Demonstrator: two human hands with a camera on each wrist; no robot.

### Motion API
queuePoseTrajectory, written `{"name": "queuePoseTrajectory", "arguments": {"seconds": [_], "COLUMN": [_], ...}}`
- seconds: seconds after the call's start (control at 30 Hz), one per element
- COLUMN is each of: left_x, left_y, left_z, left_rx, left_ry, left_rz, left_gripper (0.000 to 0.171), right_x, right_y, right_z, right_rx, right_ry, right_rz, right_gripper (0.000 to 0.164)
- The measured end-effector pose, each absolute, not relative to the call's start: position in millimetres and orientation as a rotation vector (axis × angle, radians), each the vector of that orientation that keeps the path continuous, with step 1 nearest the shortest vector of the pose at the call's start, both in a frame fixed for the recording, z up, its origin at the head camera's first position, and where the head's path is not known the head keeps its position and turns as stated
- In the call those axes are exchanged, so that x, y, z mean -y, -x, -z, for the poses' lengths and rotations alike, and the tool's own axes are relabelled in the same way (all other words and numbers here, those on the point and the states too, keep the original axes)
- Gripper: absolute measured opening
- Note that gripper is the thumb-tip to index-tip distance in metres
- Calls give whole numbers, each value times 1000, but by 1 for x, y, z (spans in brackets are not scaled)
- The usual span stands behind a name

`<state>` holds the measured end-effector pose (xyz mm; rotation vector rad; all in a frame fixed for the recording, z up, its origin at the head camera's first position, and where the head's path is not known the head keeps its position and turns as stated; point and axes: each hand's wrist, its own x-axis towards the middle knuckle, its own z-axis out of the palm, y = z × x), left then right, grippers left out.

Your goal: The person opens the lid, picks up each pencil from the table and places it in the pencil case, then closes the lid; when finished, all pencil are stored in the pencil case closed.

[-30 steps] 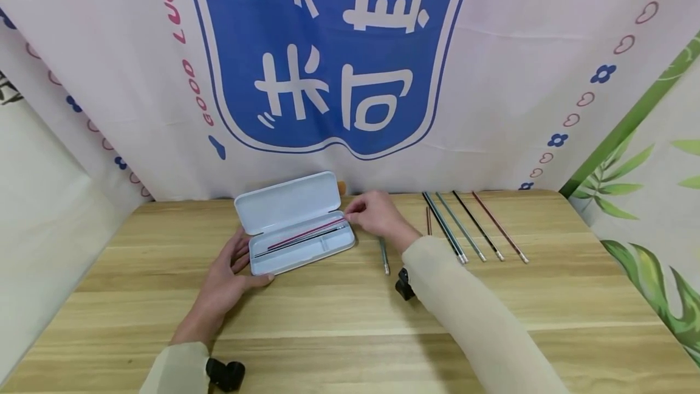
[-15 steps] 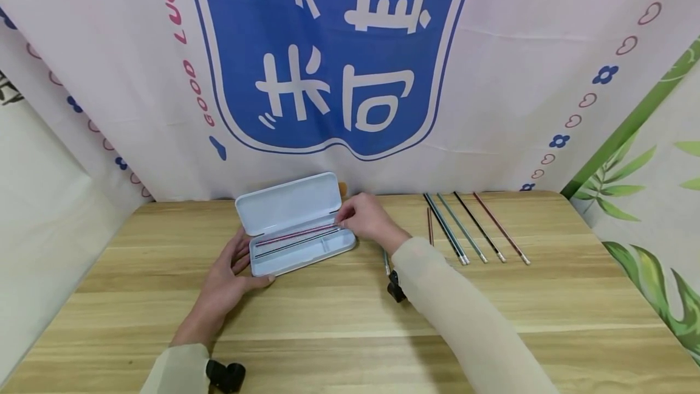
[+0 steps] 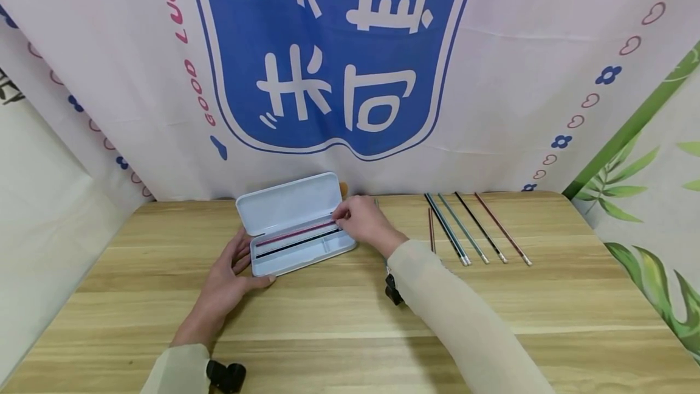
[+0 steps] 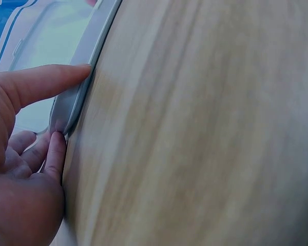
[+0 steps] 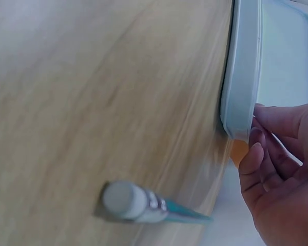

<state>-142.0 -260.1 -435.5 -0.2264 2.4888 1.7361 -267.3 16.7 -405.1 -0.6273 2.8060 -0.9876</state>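
Note:
A light blue pencil case (image 3: pixel 302 256) lies with its lid raised at the back of the table. In it are a red pencil (image 3: pixel 292 235) and a black pencil (image 3: pixel 295 244), side by side. My left hand (image 3: pixel 219 278) holds the case's left end, thumb (image 4: pixel 66 79) on the front edge and fingers around the side. At the right end, my right hand (image 3: pixel 365 224) pinches the red pencil's end; in the right wrist view those fingertips are partly hidden by the rim. A green pencil (image 5: pixel 161 207) with a white eraser lies beneath the right wrist.
To the right lie several loose pencils: a short brown-red one (image 3: pixel 432 230), dark and green ones (image 3: pixel 462 227), a black one (image 3: pixel 481 228) and a red one (image 3: pixel 503 230). An orange-brown object (image 3: pixel 343 189) shows behind the case. A printed cloth (image 3: pixel 492 108) hangs behind the table.
The right hand has moved slightly left, bringing the red pencil down into the case along its back side. The black pencil now lies straighter. The left hand has stayed put.

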Motion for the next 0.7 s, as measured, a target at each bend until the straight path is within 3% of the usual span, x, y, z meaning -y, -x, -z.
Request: {"name": "queuePoseTrajectory", "arguments": {"seconds": [0.47,0.7], "left_x": [258,260], "left_y": [144,145], "left_z": [434,437], "left_rx": [-2491,-2495], "left_ry": [225,242], "left_rz": [-1732,-1714], "left_gripper": [126,126], "right_x": [-17,-29], "right_y": [268,264], "right_z": [408,403], "right_rx": [-2818,-2753], "right_ry": [689,668], "right_rz": [928,1124], "right_gripper": [16,17]}}
